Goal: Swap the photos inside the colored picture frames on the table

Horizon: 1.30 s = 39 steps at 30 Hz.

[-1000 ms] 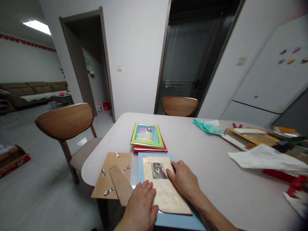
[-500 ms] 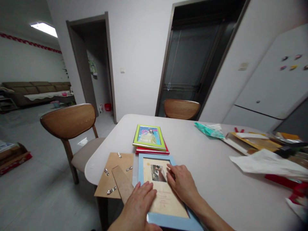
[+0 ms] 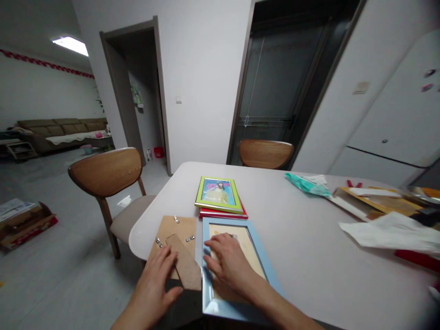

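A light blue picture frame (image 3: 268, 265) lies near the table's front edge, with a cream printed sheet (image 3: 250, 250) inside it. My right hand (image 3: 228, 263) is over the sheet, fingers apart and slightly bent, hiding most of the small photo there. To the left of the frame rests a brown backing board (image 3: 168, 223) with metal clips and a stand leg (image 3: 185, 266) lying slantwise across it. My left hand (image 3: 156, 282) is at the board's left part beside the leg, thumb and fingers apart; whether it presses on the board I cannot tell.
Behind the blue frame, a lime green picture frame (image 3: 219, 195) lies on a red frame (image 3: 223, 214). On the right are a teal wrapper (image 3: 305, 184), a white sheet (image 3: 388, 231) and packaging (image 3: 381, 198). Wooden chairs stand at the left (image 3: 106, 172) and far side (image 3: 266, 153).
My left hand has moved left from the blue frame to the backing board. My right hand has shifted left across the sheet and now covers the photo. The view has turned slightly left.
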Each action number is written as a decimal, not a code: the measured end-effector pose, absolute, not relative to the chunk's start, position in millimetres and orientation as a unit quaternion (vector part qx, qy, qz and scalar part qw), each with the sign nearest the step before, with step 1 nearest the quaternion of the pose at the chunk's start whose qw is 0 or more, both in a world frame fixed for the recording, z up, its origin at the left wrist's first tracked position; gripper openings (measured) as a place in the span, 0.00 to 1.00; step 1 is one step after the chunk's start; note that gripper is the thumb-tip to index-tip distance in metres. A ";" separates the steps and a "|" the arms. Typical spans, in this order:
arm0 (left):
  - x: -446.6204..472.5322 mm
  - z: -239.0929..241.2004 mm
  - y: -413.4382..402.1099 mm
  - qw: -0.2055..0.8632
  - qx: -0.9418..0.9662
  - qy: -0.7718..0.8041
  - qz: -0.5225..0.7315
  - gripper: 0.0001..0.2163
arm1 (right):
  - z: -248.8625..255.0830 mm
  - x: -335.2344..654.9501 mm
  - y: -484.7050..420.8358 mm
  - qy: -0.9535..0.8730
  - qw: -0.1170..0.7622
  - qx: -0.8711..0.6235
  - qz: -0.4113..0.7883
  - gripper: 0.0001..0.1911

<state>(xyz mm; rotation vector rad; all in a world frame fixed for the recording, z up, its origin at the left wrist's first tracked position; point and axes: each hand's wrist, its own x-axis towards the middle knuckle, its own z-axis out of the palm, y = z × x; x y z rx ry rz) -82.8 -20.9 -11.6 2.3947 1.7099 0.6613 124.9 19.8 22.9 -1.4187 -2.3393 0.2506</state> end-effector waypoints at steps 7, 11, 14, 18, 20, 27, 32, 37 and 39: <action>-120.2 -35.5 -7.3 -0.029 0.753 0.611 0.243 0.19 | 11.7 58.6 20.4 -0.851 0.160 -0.490 0.106 0.23; -115.7 -26.3 -8.2 -0.032 0.750 0.600 0.277 0.17 | 17.3 56.7 23.6 -0.830 0.222 -0.484 0.168 0.26; -100.8 -13.6 -15.5 -0.048 0.757 0.557 0.338 0.18 | 33.5 80.3 15.1 -0.817 0.271 -0.472 0.189 0.28; -61.9 -1.3 -28.3 -0.036 0.803 0.474 0.359 0.17 | 46.0 134.2 -5.3 -0.803 0.280 -0.481 0.211 0.25; -39.3 0.6 -31.5 -0.008 0.830 0.439 0.344 0.17 | 43.0 161.4 -14.3 -0.789 0.260 -0.508 0.225 0.23; 9.0 -0.9 -27.4 0.120 0.863 0.421 0.254 0.16 | 16.7 208.0 -26.5 -0.764 0.224 -0.568 0.209 0.20; 9.5 3.2 -27.2 0.158 0.852 0.448 0.219 0.13 | 4.6 207.1 -23.6 -0.777 0.211 -0.572 0.157 0.20; 3.7 11.2 -30.8 0.183 0.869 0.436 0.148 0.20 | 1.6 204.7 -22.4 -0.793 0.203 -0.565 0.102 0.18; 3.0 13.4 -31.9 0.182 0.871 0.436 0.131 0.24 | 1.6 204.5 -24.7 -0.797 0.201 -0.563 0.087 0.18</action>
